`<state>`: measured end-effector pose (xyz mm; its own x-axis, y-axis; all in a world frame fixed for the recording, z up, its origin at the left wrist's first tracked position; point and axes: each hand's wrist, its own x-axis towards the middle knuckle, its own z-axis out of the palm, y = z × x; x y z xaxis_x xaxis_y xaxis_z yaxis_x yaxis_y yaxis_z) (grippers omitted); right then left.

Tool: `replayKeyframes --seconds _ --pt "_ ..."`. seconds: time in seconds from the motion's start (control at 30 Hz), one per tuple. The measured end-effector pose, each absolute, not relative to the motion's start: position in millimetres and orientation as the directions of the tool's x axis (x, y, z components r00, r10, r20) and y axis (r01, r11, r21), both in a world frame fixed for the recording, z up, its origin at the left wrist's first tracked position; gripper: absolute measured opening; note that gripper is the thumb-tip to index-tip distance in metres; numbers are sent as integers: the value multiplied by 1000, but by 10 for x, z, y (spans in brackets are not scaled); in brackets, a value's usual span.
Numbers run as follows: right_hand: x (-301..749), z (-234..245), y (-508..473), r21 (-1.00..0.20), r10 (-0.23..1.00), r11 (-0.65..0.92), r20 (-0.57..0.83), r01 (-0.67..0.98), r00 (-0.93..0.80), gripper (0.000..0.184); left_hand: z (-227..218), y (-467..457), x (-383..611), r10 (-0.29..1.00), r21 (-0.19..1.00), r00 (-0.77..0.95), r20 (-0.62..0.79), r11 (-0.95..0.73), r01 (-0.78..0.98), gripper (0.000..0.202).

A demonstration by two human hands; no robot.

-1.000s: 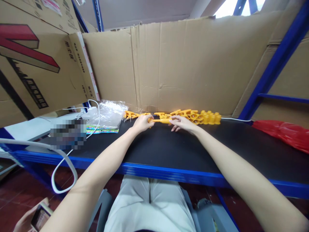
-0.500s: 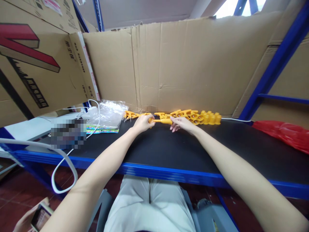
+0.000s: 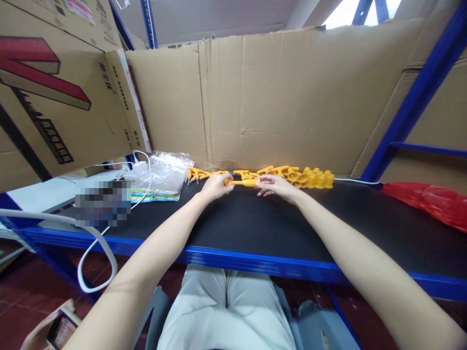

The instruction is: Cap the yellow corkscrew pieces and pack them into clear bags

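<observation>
Both my arms reach to the back of a black shelf top (image 3: 255,228). My left hand (image 3: 215,186) is closed round one end of a long yellow plastic piece (image 3: 243,183). My right hand (image 3: 277,186) pinches the other end of that piece with thumb and fingertips. Behind my hands runs a row of yellow plastic parts (image 3: 292,175) along the cardboard wall: branched pieces (image 3: 199,172) on the left and a stack of round cup-like pieces (image 3: 318,178) on the right.
Clear plastic bags (image 3: 164,175) lie at the back left with a white cable (image 3: 98,243) looping off the blue shelf edge. A red plastic bag (image 3: 430,201) lies at the right. Cardboard sheets (image 3: 277,97) wall the back; someone else's hand holds a phone (image 3: 54,330) at bottom left.
My right hand's fingers have drawn in from lying loosely beside the yellow piece to pinching its end. My left hand has stayed put.
</observation>
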<state>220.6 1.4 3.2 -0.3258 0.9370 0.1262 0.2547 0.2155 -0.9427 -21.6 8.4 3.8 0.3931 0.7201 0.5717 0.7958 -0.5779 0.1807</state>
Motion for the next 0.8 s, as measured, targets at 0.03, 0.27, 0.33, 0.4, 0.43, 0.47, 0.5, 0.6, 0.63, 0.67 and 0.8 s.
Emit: replayKeyframes --seconds 0.03,0.27,0.33,0.4,0.43,0.47,0.5,0.6,0.63,0.67,0.8 --pt "2207 32 15 -942 937 216 126 256 -326 49 37 85 -216 722 183 393 569 -577 796 21" --pt "2193 33 23 -945 942 208 123 252 -314 48 29 112 -221 727 198 398 560 -584 788 21" --pt "2181 36 26 -947 944 207 127 246 -304 45 31 121 -225 729 198 402 554 -585 787 22" --pt "2167 44 21 -948 946 210 135 239 -294 41 36 130 -230 732 193 399 552 -578 793 22" --pt "2159 51 15 -948 948 212 140 237 -287 38 38 134 -231 734 190 398 551 -574 796 22" --pt "2150 60 5 -947 949 215 147 237 -278 36 41 137 -231 736 188 396 549 -570 800 23" --pt "2141 69 -7 -946 951 221 155 238 -269 34 43 140 -231 740 188 391 547 -564 804 23" --pt "2101 89 -46 -939 952 245 185 243 -244 32 47 139 -231 752 193 375 541 -546 816 23" --pt "2087 89 -55 -937 951 249 190 244 -242 32 47 136 -234 755 193 374 539 -543 817 23" --pt "2073 87 -58 -937 950 252 193 241 -244 33 48 133 -241 756 194 375 537 -543 817 23" --pt "2083 83 0 -932 936 315 273 182 -221 39 46 130 -320 740 250 374 559 -581 775 43"
